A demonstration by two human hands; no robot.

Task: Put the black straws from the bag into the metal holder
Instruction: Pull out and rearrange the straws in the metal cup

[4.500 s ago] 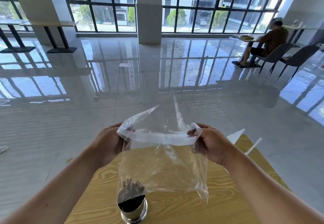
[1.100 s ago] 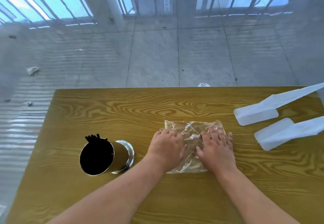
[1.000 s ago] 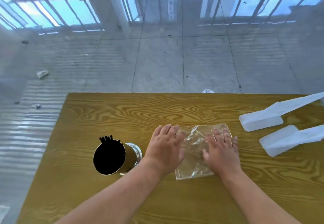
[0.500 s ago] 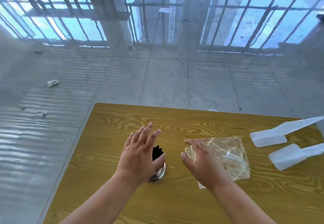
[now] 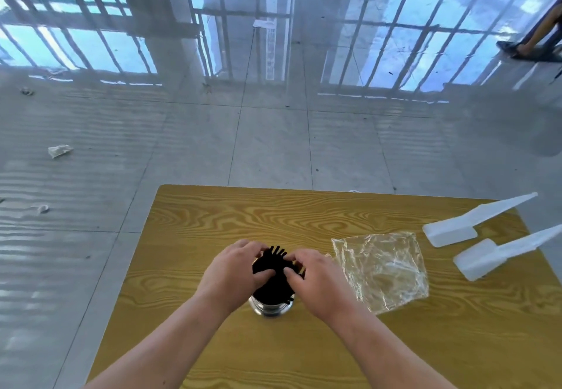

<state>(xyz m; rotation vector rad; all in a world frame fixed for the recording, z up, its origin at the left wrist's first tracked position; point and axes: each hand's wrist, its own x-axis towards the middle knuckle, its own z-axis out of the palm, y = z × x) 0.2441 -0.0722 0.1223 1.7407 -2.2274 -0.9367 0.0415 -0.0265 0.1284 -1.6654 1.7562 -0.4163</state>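
Left hand [image 5: 231,279] and right hand [image 5: 319,282] both curl around the black straws [image 5: 275,255], which stand in the metal holder [image 5: 270,308] between them, mid-tabletop [image 5: 213,221]. The bag [image 5: 383,270] lies flat beside the right hand.

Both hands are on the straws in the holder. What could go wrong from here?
1. The left hand and right hand grip the black straws high up; neither steadies the metal holder at its base, so a sideways tug might tip it.
2. The straws splay above the rim; a few could slip onto the table.
3. The bag lies loose beside the right forearm, which might sweep it.
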